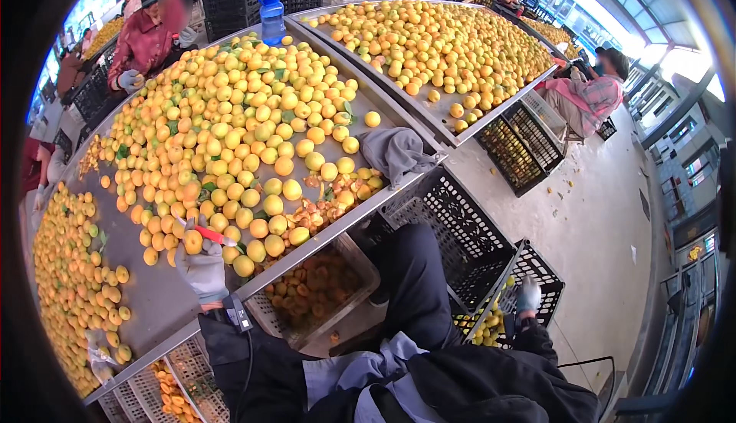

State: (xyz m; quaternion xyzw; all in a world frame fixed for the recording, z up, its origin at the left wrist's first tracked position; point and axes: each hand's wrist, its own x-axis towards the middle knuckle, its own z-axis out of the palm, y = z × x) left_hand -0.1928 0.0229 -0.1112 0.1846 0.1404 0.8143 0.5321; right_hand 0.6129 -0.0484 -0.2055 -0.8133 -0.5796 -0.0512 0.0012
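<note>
My gloved left hand (201, 271) is closed at the near edge of the metal sorting table (153, 308). It grips a small red-handled knife (211, 234), and a yellow-orange fruit (192, 242) shows at its fingertips. A broad heap of such round fruit, apricot-like, with a few green leaves, spreads beyond the hand. To my right, my gloved right hand (529, 296) hangs over a black plastic crate (548, 270) that holds greenish-yellow fruit (487, 329). That hand is blurred, so its fingers do not show clearly.
Under the table edge stands a pale crate (368, 258) of orange fruit pieces. An open black crate (460, 224) is beside my knee. A grey cloth (395, 153) drapes over the table corner; a blue jug (271, 17) stands farther back. Other people sit around both tables.
</note>
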